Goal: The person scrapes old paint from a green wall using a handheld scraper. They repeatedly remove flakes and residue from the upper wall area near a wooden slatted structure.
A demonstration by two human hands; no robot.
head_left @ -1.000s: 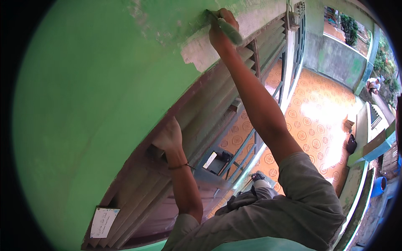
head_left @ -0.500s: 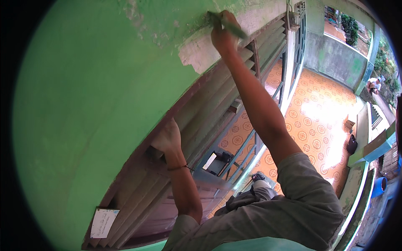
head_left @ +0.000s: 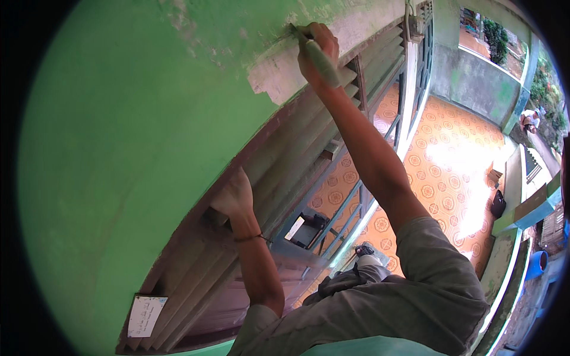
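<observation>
High on the green wall [head_left: 136, 118], my right hand [head_left: 317, 44] is closed around a scraper with a pale green-grey handle [head_left: 323, 66]. Its narrow dark tip touches the wall at the upper border of a bare whitish patch [head_left: 279, 74], where the paint is gone. Lower and to the left, my left hand [head_left: 236, 196] holds on to the dark wooden louver frame [head_left: 261, 139] below that wall; its fingertips are partly hidden among the slats. A thin dark band circles my left wrist.
A white card [head_left: 145, 316] hangs at the frame's lower left. Barred blue window panels [head_left: 344, 213] stand beneath the louvers. Far below lies an orange patterned tile floor [head_left: 430, 178], with a black bag [head_left: 498, 203] by the low wall. Another person [head_left: 529, 120] is outside at far right.
The scraper's handle has swung downward toward my right wrist, while its tip has shifted slightly left and down along the wall. My left hand keeps its hold.
</observation>
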